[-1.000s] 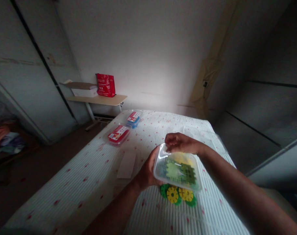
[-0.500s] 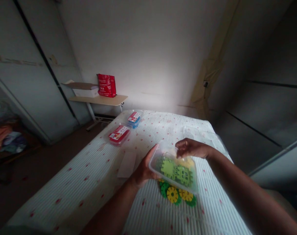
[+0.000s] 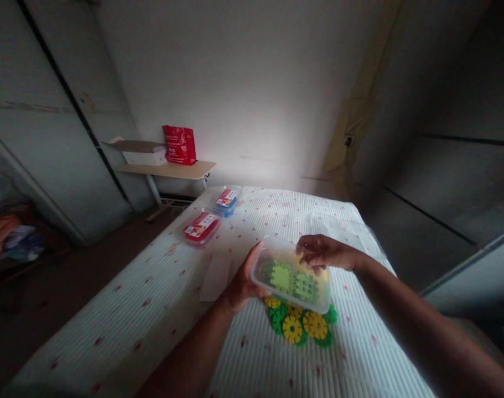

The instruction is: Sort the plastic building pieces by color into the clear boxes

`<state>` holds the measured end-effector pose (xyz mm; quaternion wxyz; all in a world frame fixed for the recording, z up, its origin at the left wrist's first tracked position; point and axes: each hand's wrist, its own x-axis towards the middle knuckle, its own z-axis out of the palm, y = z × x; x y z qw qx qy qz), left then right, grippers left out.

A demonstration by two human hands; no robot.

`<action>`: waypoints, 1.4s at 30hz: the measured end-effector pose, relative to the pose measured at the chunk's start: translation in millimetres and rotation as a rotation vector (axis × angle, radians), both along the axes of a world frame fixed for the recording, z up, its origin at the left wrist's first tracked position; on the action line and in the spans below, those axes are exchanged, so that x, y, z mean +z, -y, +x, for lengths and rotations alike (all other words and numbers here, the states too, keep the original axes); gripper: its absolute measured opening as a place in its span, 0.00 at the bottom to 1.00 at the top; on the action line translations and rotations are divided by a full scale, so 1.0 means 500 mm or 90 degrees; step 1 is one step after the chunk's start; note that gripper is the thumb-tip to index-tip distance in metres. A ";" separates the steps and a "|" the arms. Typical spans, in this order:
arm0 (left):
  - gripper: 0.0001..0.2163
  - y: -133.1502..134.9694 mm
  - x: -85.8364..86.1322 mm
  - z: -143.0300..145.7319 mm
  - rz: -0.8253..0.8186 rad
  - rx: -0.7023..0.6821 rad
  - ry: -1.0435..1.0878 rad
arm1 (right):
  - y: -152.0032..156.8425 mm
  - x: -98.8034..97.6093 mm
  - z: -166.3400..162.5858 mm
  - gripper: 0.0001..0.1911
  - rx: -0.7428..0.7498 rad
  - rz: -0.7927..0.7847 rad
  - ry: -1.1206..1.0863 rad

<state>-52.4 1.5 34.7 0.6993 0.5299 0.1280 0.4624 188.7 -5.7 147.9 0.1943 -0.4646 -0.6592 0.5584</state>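
Observation:
Tilted toward me, a clear plastic container (image 3: 265, 272) is gripped at its left side by my left hand (image 3: 242, 284). Green notched-edge plastic pieces (image 3: 291, 281) show inside, with some yellow toward the right. My right hand (image 3: 322, 252) is at the container's upper right, its fingers curled and partly over the rim. Whatever those fingers hold is too blurred to make out. Below the container, several yellow and green notched discs (image 3: 292, 329) lie in a cluster on the striped cloth; the container hides part of them.
Two clear boxes, one with red contents (image 3: 199, 228) and one with blue (image 3: 227, 200), stand at the back left. A whitish flat card or box (image 3: 216, 279) lies left of my left hand. Clear plastic packaging (image 3: 351, 232) rests at right. Behind is a small table (image 3: 181, 170) with a red bag (image 3: 180, 145).
The container has shifted slightly up and left and tilted, so more of the discs beneath show. My right hand's fingers have moved slightly lower at the rim.

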 end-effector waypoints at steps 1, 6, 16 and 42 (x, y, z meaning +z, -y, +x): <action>0.47 -0.001 -0.002 0.000 0.000 0.015 0.001 | 0.000 -0.001 0.006 0.17 -0.002 -0.008 0.011; 0.46 -0.007 -0.005 -0.001 0.006 0.057 -0.003 | 0.005 0.014 0.010 0.14 -0.097 0.014 -0.082; 0.45 -0.004 0.000 0.005 -0.030 0.140 -0.022 | 0.081 0.105 -0.039 0.11 -0.235 0.269 -0.109; 0.43 0.001 0.138 0.011 0.705 0.375 -0.595 | 0.136 -0.166 0.009 0.11 -0.817 0.384 -0.365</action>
